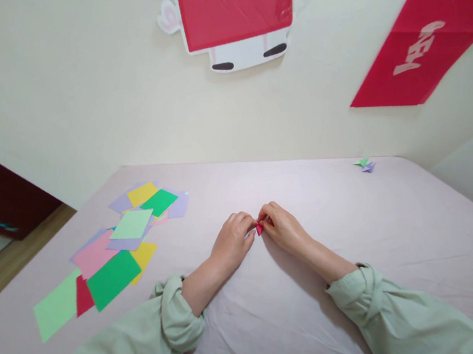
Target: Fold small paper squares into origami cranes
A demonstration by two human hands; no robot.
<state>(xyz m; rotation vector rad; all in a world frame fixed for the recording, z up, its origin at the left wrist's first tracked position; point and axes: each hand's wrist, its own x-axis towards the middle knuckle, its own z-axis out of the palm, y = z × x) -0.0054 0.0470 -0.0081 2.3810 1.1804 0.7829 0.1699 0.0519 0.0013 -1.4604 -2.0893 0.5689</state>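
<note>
A small folded piece of red paper (259,228) is held just above the middle of the cloth-covered table (246,325). My left hand (234,236) pinches its left side between thumb and fingertips. From the other side my right hand (283,226) grips it, fingers curled and partly covering it. Only a small part of the paper shows between the fingertips, so its exact folded shape is hard to make out.
Loose coloured paper sheets (115,281) lie spread and overlapping on the left. Two small folded paper figures, one green (361,162) and one purple (369,167), sit at the far right edge. Behind the table rises a pale wall (123,99) with red decorations (236,4).
</note>
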